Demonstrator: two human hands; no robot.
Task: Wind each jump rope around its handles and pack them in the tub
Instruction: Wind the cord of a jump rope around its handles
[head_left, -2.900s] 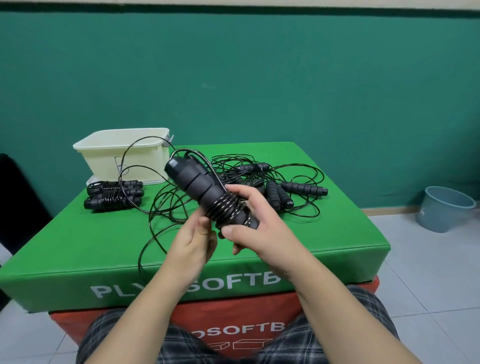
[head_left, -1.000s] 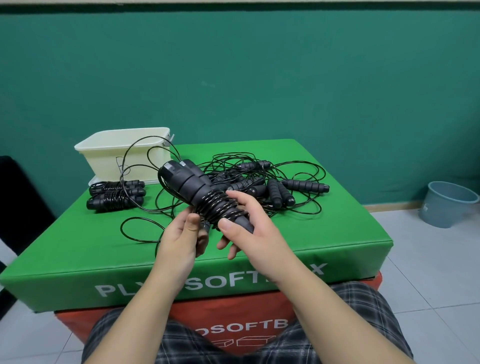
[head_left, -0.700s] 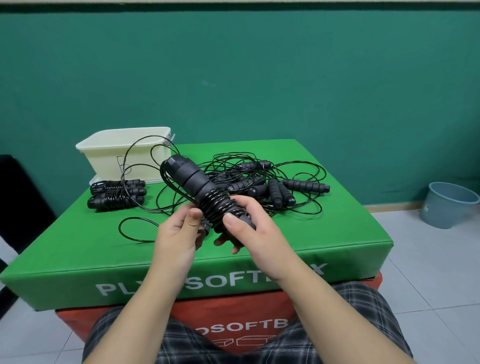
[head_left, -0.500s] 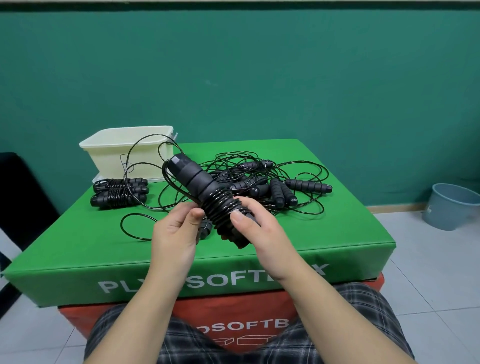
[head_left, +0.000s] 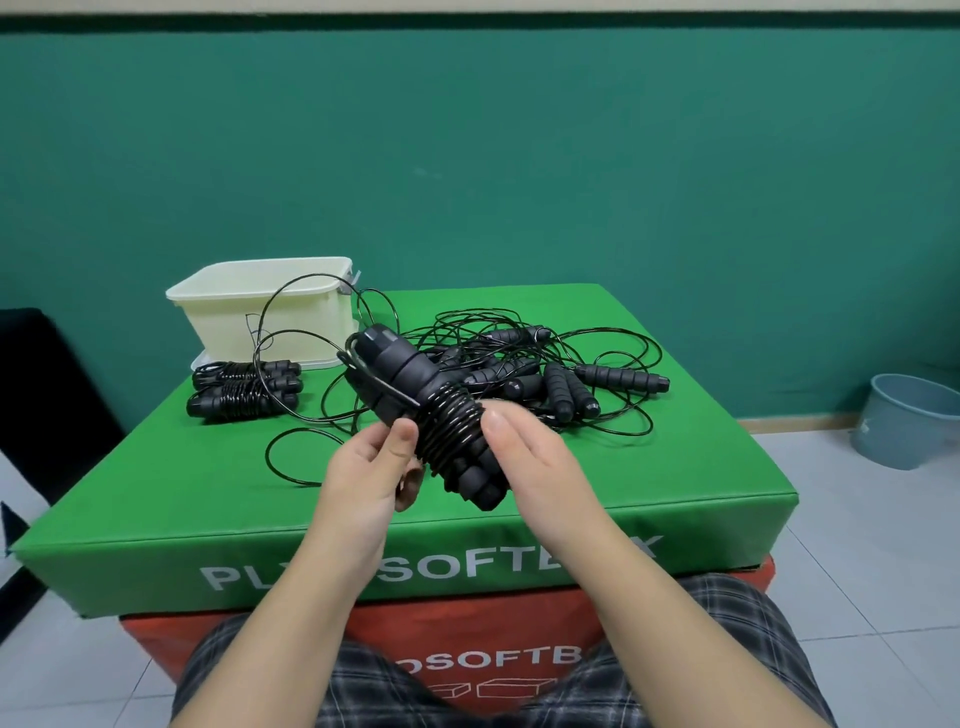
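Hands meet in the middle of the head view, above the near edge of the green mat (head_left: 519, 525). The left hand (head_left: 363, 473) grips the paired handles (head_left: 415, 389) from below, thumb pressed against the coils, fingers curled round the bundle. The right hand (head_left: 530, 457) lies along the far side of the bundle with fingers nearly straight; whether it pinches the cord cannot be told. Cord (head_left: 452, 426) is wound in tight turns round the middle of the handles, and a loose length (head_left: 291, 447) trails off to the left onto the mat.

To wind well, I judge the left hand should hold the handles steady and parallel while the right feeds each turn snug beside the last, keeping light tension so the coils do not slip toward the handle ends. The trailing loop should be drawn in slowly.

Behind the hands lies a tangle of unwound ropes (head_left: 530, 374), its loops near the trailing cord, so a snag there is the likely trouble. Two wound bundles (head_left: 244, 387) rest at the left, just in front of the cream tub (head_left: 270, 312), not yet packed. A loop of cord arches up in front of the tub. A grey bucket (head_left: 909, 421) stands on the floor at the right, well apart.
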